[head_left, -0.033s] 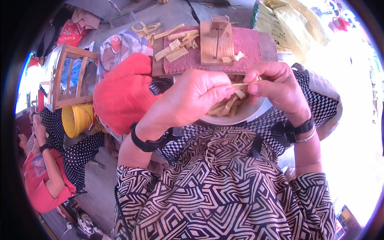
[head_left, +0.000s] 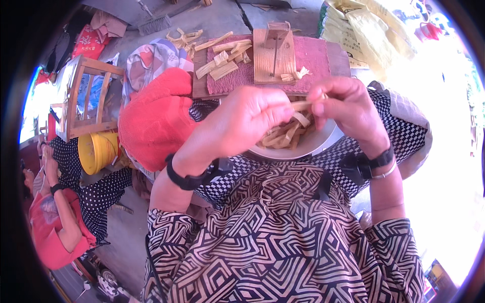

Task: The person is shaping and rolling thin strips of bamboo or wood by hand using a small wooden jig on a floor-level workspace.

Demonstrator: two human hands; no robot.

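Between my two hands stretches a short pale-yellow fibrous strip [head_left: 301, 106]. My left hand [head_left: 243, 120] is closed, pinching one end of it between thumb and fingers. At the other end, the thumb and bent fingers of my right hand [head_left: 349, 105] grip it. Just below sits a white bowl [head_left: 327, 142] on my lap, holding a heap of similar curled strips [head_left: 284, 138]; my hands hide its far part. Beyond the bowl, a small wooden block [head_left: 262, 65] with an upright piece and a slot lies on a pink cloth [head_left: 318, 63]. Pale shavings [head_left: 295, 76] rest at its near edge.
A wooden board [head_left: 339, 60] carries the cloth and several thicker pale pieces [head_left: 225, 70]. Red fabric [head_left: 156, 118] lies to the left, near a yellow bucket [head_left: 96, 151] and a wooden chair [head_left: 96, 123]. Another person [head_left: 60, 222] sits far left. A large sack [head_left: 348, 35] stands far right.
My hands have shifted slightly, and the strip between them has turned so more of its flat side shows. Both hands still grip it.
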